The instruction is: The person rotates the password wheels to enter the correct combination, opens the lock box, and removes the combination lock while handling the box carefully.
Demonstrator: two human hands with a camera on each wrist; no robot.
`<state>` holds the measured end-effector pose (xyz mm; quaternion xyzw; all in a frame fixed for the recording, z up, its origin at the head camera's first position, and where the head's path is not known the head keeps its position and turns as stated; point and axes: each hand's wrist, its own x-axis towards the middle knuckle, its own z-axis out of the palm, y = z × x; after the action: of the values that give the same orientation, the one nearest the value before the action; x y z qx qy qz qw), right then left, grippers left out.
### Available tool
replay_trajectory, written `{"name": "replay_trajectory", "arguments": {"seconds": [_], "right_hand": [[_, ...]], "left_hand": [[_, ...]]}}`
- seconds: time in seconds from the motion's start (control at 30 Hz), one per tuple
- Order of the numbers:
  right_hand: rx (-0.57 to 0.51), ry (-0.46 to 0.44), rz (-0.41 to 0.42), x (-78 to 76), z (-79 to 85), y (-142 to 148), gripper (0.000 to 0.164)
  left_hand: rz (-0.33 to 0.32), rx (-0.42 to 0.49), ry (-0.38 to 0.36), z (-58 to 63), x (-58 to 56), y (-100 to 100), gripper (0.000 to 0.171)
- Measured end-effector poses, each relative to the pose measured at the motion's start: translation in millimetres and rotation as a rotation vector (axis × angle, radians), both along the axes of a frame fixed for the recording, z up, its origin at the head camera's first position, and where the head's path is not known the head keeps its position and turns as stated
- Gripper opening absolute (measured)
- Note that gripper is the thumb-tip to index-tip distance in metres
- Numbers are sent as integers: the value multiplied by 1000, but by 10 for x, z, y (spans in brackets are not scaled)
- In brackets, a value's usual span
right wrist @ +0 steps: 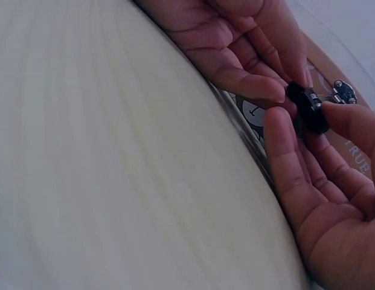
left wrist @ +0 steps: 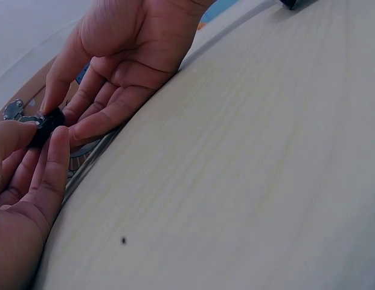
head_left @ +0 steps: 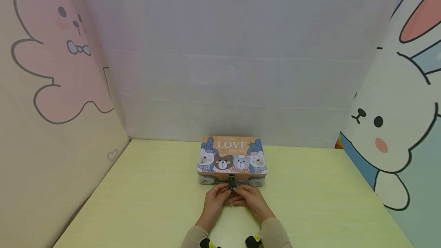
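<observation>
A tin box (head_left: 231,156) with bears and the word LOVE on its shut lid stands at the back of the table. At the middle of its front is a metal clasp (right wrist: 344,92), with a small black padlock (head_left: 232,185) by it. My left hand (head_left: 215,198) pinches the padlock from the left between thumb and fingers. From the right, my right hand (head_left: 254,200) pinches the same padlock (right wrist: 309,109). In both wrist views the fingers hide part of the padlock, and small light marks show on its side.
The pale yellow-green table (head_left: 155,194) spreads out on both sides of the hands. Behind the box hangs a white cloth (head_left: 224,68). Printed panels with a pink figure (head_left: 65,49) and a white rabbit (head_left: 389,133) flank the table.
</observation>
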<state>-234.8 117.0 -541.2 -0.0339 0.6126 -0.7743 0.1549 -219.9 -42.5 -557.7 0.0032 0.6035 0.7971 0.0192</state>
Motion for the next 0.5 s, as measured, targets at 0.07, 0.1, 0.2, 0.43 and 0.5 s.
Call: {"name": "replay_trajectory", "arguments": {"seconds": [0.07,0.1,0.2,0.43,0.5], "right_hand": [[-1,-2,-1,-1,2,-3,19],[-3,-4,-2,-3,3,-5,19],[-9,-8,-1,-5,3,-5,18],[-3,-14,-3,-6,2,-5,20],[-2,-14,-5,-5,7,-5,20]], "left_hand": [[0,0,1,0,1,0,34],[1,1,0,-1,-1,0,34],[0,0,-5,19,3,-2,33],[-11,4,91,-58,2,-14,31],[-19,19,159,-81,6,-17,29]]}}
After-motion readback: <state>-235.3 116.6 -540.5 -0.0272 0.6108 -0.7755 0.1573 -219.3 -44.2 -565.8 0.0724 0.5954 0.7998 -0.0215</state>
